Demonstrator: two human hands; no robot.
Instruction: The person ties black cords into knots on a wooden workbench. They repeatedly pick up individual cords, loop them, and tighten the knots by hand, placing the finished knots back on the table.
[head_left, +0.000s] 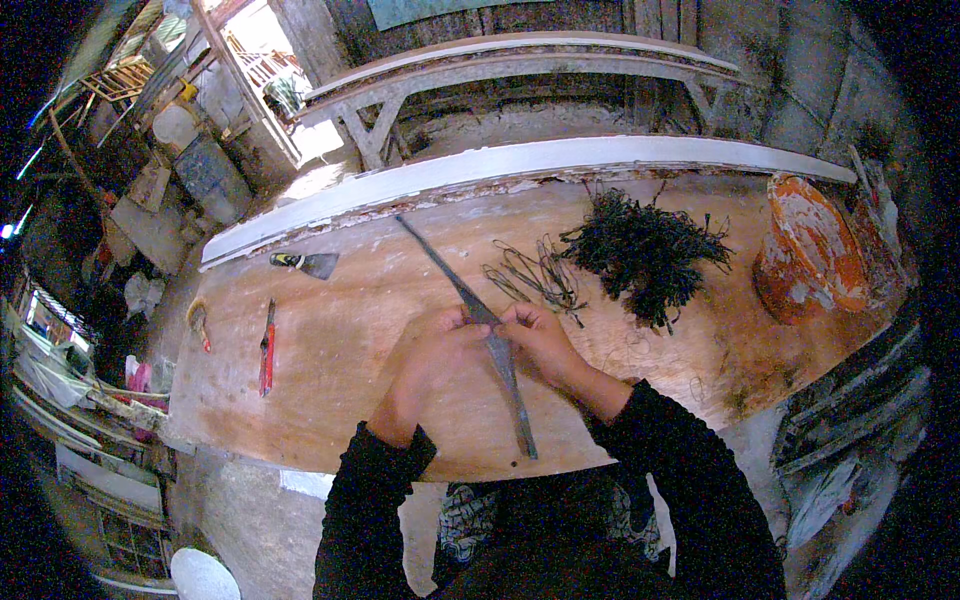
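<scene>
Both hands meet near the middle of a long, thin, dark grey strip [511,385] that is wider at its centre and narrows toward both ends. It lies slantwise over the wooden table, one end pointing far left, the other toward me. My left hand [432,350] pinches it from the left side. From the right, my right hand [545,345] grips it with thumb and fingers closed, close to the left thumb. Just beyond the right hand lie loose dark cords [535,275], beside a tangled heap of black cords [650,250]. What the strip is made of I cannot tell.
On the left of the wooden tabletop [340,400] are a putty knife [315,264], a red-handled cutting tool [267,350] and a brush [199,322]. A white-coated plank [500,165] lines the far edge. An orange, white-smeared bucket [812,250] stands at right.
</scene>
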